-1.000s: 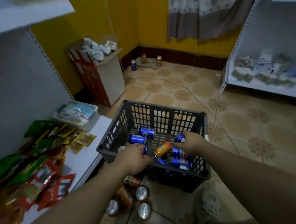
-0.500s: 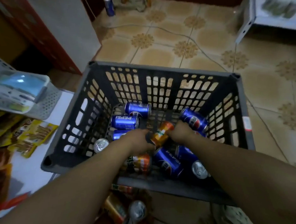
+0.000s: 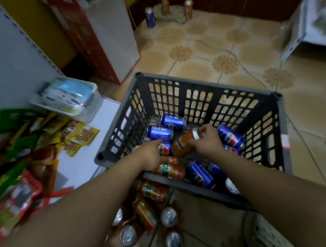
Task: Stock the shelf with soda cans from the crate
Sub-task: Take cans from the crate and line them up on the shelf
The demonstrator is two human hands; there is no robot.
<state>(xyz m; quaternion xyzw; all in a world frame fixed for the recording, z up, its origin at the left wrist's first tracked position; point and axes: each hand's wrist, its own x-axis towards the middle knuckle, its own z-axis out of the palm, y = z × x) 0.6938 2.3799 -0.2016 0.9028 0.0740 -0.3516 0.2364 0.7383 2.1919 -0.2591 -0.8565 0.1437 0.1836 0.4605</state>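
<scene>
A dark grey plastic crate [image 3: 208,79] stands on the tiled floor and holds several blue and orange soda cans lying on their sides. My right hand [image 3: 208,143] is inside it and grips an orange can [image 3: 182,145], which is tilted with its top end raised. My left hand [image 3: 151,155] is low in the crate just left of that can, with one finger stretched out over a blue can [image 3: 165,149]; its other fingers are hidden. The white shelf [image 3: 82,159] lies to the left of the crate.
Several cans [image 3: 168,216] stand and lie below the crate's near edge. Snack packets [image 3: 79,137] and a white basket [image 3: 89,111] sit on the shelf. A red and white carton [image 3: 109,42] stands behind. Three cans [image 3: 150,16] line the far wall. Another shelf unit [image 3: 294,43] is at right.
My right hand has closed round the orange can and raised its top end. My left hand has slid off that can to the left. The view has pulled back slightly.
</scene>
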